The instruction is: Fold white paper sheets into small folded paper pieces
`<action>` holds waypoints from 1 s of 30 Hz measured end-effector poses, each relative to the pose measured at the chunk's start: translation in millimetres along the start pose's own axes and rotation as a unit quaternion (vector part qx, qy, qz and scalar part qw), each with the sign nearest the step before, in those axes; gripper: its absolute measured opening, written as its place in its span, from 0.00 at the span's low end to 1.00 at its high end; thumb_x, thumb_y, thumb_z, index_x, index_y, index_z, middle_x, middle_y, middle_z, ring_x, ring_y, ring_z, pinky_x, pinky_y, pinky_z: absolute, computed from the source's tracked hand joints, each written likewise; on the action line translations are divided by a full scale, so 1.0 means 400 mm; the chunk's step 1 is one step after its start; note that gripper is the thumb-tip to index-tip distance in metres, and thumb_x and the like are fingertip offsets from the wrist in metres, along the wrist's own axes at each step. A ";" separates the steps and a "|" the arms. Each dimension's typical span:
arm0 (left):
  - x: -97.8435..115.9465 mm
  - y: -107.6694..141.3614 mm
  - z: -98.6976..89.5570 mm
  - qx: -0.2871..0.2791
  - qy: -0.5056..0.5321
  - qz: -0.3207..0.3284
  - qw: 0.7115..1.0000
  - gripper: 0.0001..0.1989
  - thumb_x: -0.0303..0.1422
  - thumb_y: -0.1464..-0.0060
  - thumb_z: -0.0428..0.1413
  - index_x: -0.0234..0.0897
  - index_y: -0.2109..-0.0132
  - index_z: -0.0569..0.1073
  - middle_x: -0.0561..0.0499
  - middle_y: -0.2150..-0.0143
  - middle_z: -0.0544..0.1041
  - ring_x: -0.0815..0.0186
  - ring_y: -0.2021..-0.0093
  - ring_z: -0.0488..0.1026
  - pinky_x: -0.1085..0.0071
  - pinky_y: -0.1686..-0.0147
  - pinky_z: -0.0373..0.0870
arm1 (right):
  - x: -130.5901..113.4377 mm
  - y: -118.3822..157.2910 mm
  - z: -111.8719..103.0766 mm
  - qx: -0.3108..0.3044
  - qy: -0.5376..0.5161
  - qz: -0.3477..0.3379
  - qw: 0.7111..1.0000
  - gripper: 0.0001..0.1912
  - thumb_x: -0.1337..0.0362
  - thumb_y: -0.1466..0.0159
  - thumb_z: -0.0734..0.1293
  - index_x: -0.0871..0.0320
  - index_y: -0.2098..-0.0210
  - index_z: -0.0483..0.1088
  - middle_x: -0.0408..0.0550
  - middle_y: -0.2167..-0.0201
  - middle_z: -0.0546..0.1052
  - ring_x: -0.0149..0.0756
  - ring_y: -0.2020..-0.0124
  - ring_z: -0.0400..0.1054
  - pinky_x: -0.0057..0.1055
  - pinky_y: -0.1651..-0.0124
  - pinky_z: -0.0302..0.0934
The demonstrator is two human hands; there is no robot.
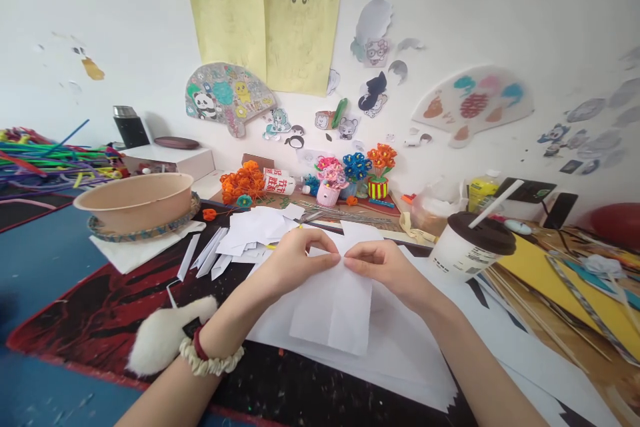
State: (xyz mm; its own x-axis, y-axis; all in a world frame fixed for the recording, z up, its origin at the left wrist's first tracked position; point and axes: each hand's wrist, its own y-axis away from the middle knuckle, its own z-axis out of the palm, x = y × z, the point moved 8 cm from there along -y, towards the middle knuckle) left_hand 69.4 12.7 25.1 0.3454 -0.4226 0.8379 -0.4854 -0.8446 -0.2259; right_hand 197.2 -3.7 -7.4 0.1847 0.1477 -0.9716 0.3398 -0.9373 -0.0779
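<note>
A creased white paper sheet is held up by its top edge in the middle of the head view. My left hand pinches that edge between thumb and fingers. Close beside it on the right, my right hand pinches the same edge, the two sets of fingertips almost touching. Under the sheet lie larger white sheets on a dark red and black mat. A pile of cut white paper pieces rests to the left of my left hand.
A beige bowl stands at the left, with a white fluffy object nearer. On the right is a cup with a straw, beside yellow sheets. Behind are small flower pots and orange flowers.
</note>
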 end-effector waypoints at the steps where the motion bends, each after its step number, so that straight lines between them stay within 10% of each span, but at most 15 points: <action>1: 0.001 0.001 0.001 -0.003 0.007 -0.003 1.000 0.08 0.34 0.52 0.54 0.37 0.70 0.76 0.50 0.65 0.79 0.65 0.67 0.71 0.73 0.71 0.63 | 0.000 0.000 -0.002 0.002 0.001 -0.001 1.000 0.14 0.53 0.44 0.69 0.58 0.70 0.76 0.48 0.70 0.76 0.36 0.68 0.68 0.31 0.65 0.62; 30: 0.024 0.006 0.034 -0.030 -0.014 0.019 0.999 0.08 0.33 0.49 0.52 0.36 0.72 0.73 0.51 0.70 0.75 0.67 0.69 0.69 0.73 0.68 0.62 | -0.030 -0.001 0.004 0.015 0.039 -0.076 0.996 0.11 0.57 0.41 0.66 0.58 0.74 0.69 0.43 0.75 0.71 0.32 0.71 0.64 0.28 0.67 0.58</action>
State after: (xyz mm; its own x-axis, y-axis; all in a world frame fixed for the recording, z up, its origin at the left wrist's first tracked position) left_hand 82.8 2.1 25.9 0.3473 -0.4633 0.8153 -0.5448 -0.8074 -0.2267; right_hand 193.3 -5.6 3.8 0.2045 0.3118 -0.9279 0.3419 -0.9110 -0.2307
